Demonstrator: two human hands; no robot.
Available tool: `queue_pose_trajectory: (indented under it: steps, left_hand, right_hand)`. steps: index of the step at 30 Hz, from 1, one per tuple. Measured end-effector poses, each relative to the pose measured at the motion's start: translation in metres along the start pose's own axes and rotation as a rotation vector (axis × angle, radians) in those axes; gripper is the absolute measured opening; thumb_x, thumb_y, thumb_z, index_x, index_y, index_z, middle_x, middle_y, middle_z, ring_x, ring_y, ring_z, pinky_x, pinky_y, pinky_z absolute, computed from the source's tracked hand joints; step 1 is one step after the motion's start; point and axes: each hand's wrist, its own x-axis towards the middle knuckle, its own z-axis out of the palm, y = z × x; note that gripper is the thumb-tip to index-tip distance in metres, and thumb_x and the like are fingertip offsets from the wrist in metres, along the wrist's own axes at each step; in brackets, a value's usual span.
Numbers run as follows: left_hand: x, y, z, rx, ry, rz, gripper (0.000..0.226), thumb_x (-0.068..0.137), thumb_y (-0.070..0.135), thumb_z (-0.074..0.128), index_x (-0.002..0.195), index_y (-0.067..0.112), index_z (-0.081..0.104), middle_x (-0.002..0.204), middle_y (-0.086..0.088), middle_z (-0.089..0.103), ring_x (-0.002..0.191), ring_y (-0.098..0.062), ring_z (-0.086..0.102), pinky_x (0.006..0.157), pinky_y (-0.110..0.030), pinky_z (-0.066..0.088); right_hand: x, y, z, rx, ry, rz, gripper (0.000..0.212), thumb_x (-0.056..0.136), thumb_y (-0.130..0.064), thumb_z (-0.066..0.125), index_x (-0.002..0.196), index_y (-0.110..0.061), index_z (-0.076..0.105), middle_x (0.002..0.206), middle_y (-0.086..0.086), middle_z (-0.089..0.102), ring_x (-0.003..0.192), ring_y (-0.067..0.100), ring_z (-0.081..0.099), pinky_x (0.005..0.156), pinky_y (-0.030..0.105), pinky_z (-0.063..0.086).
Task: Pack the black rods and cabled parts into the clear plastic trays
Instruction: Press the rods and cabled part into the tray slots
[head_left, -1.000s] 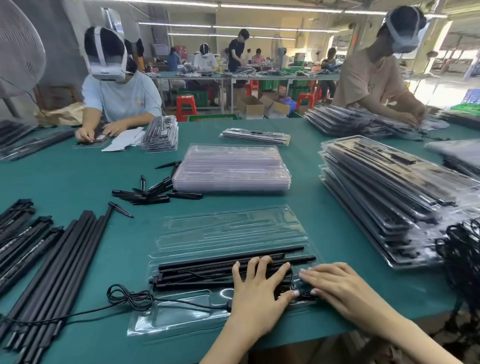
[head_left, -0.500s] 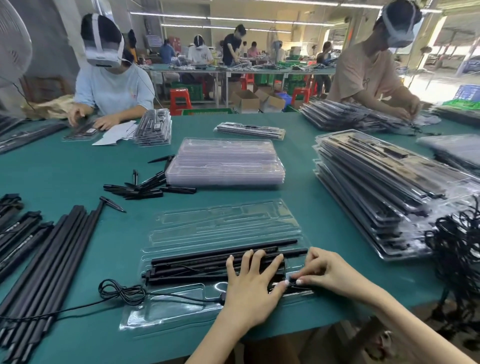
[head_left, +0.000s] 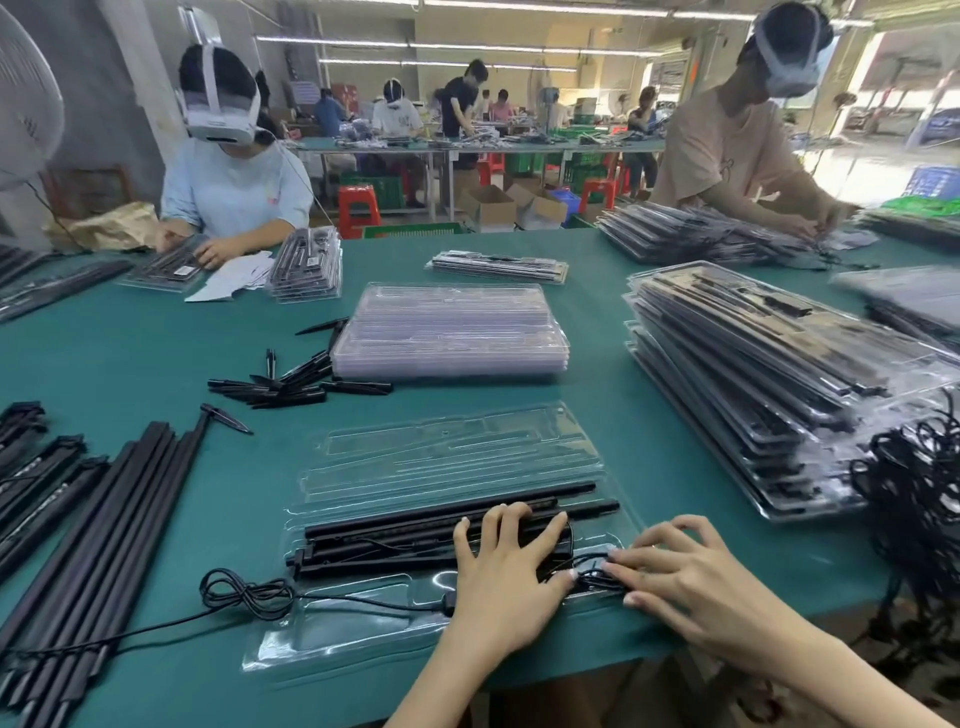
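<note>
The left hand (head_left: 506, 582) presses flat on black rods (head_left: 447, 525) in the clear tray (head_left: 363, 629); the right hand (head_left: 691, 582) pinches a coiled cable (head_left: 597, 577). Loose rods (head_left: 98, 530) flank left, packed trays (head_left: 769, 395) right, near the table edge (head_left: 597, 657).

A teal green table (head_left: 156, 353) is covered with black rods (head_left: 447, 514), a black cable (head_left: 244, 595) and clear trays (head_left: 447, 452), while red stools (head_left: 356, 200) and green crates (head_left: 387, 189) are seen behind.

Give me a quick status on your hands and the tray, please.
Left hand flat on rods in open tray. Right hand pinching cable at tray's right end. Cable tail outside tray.
</note>
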Motion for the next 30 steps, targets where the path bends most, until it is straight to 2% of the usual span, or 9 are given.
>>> queue_pose_trajectory:
  steps: [3, 5, 8, 11, 15, 18, 23, 27, 30]
  left_hand:
    - [-0.001, 0.004, 0.001, -0.009, 0.002, -0.002, 0.053, 0.098, 0.051, 0.024, 0.149, 0.046, 0.008, 0.156, 0.013, 0.000, 0.143, -0.010, -0.015, 0.109, -0.049, -0.023]
    - [-0.002, 0.010, 0.002, 0.007, 0.024, 0.017, 0.054, 0.100, 0.045, 0.022, 0.151, 0.039, 0.004, 0.158, 0.014, -0.010, 0.141, -0.010, -0.028, 0.101, -0.045, -0.034]
    - [-0.003, 0.017, 0.003, 0.059, 0.035, 0.052, 0.056, 0.102, 0.039, 0.020, 0.153, 0.030, -0.001, 0.157, 0.015, -0.016, 0.130, -0.010, -0.038, 0.092, -0.041, -0.040]
    - [-0.002, 0.017, 0.003, 0.049, 0.023, 0.044, 0.056, 0.102, 0.040, 0.022, 0.152, 0.031, -0.003, 0.155, 0.018, -0.018, 0.130, -0.008, -0.036, 0.089, -0.041, -0.042]
    - [-0.001, 0.015, 0.001, 0.040, 0.010, 0.032, 0.057, 0.102, 0.041, 0.025, 0.152, 0.034, 0.000, 0.155, 0.020, -0.014, 0.140, -0.007, -0.026, 0.085, -0.041, -0.042]
    - [0.000, 0.016, 0.001, 0.038, 0.017, 0.019, 0.057, 0.102, 0.041, 0.027, 0.152, 0.033, 0.001, 0.156, 0.020, -0.012, 0.143, -0.008, -0.022, 0.085, -0.041, -0.042]
    - [-0.001, 0.015, 0.005, 0.040, 0.040, 0.024, 0.056, 0.102, 0.041, 0.025, 0.152, 0.033, 0.000, 0.155, 0.021, -0.013, 0.135, -0.006, -0.030, 0.087, -0.043, -0.042]
    - [0.000, 0.014, 0.006, 0.023, 0.038, 0.037, 0.057, 0.102, 0.042, 0.026, 0.152, 0.034, 0.001, 0.156, 0.021, -0.011, 0.139, -0.007, -0.027, 0.087, -0.042, -0.041]
    - [0.001, 0.013, 0.006, 0.009, 0.041, 0.039, 0.057, 0.102, 0.041, 0.027, 0.152, 0.033, 0.003, 0.156, 0.021, -0.010, 0.141, -0.008, -0.025, 0.088, -0.042, -0.041]
  right_hand:
    - [0.003, -0.007, -0.002, -0.091, -0.012, 0.003, 0.046, 0.096, -0.049, 0.032, 0.106, -0.032, 0.073, 0.107, -0.022, 0.068, 0.093, 0.003, 0.060, 0.089, 0.030, 0.031]
    - [0.008, -0.009, -0.002, -0.050, -0.033, 0.052, 0.039, 0.094, -0.049, 0.039, 0.100, -0.034, 0.075, 0.099, -0.023, 0.069, 0.089, 0.002, 0.060, 0.085, 0.027, 0.031]
    - [0.018, -0.002, -0.004, 0.235, -0.082, 0.229, 0.024, 0.085, -0.054, 0.058, 0.088, -0.039, 0.077, 0.088, -0.025, 0.069, 0.086, -0.007, 0.052, 0.081, 0.028, 0.037]
    - [0.027, 0.011, -0.006, 0.512, -0.109, 0.332, 0.024, 0.069, -0.056, 0.072, 0.077, -0.034, 0.078, 0.078, -0.021, 0.071, 0.081, -0.003, 0.058, 0.074, 0.025, 0.047]
    - [0.036, 0.023, -0.009, 0.606, -0.211, 0.282, 0.024, 0.067, -0.051, 0.077, 0.085, -0.035, 0.078, 0.078, -0.026, 0.069, 0.086, 0.001, 0.057, 0.074, 0.016, 0.044]
    - [0.041, 0.025, -0.013, 0.576, -0.249, 0.196, 0.033, 0.071, -0.059, 0.071, 0.092, -0.034, 0.077, 0.079, -0.034, 0.065, 0.086, -0.003, 0.054, 0.075, 0.009, 0.039]
    - [0.041, 0.028, -0.015, 0.547, -0.341, 0.162, 0.037, 0.073, -0.060, 0.068, 0.102, -0.037, 0.074, 0.083, -0.016, 0.064, 0.086, -0.001, 0.049, 0.079, 0.016, 0.038]
    - [0.039, 0.027, -0.011, 0.582, -0.359, 0.207, 0.039, 0.077, -0.051, 0.070, 0.113, -0.037, 0.068, 0.088, -0.014, 0.061, 0.088, -0.001, 0.049, 0.081, 0.018, 0.039]
    - [0.038, 0.027, -0.009, 0.631, -0.385, 0.235, 0.035, 0.079, -0.046, 0.070, 0.113, -0.041, 0.066, 0.087, -0.012, 0.055, 0.088, 0.001, 0.050, 0.080, 0.019, 0.040]
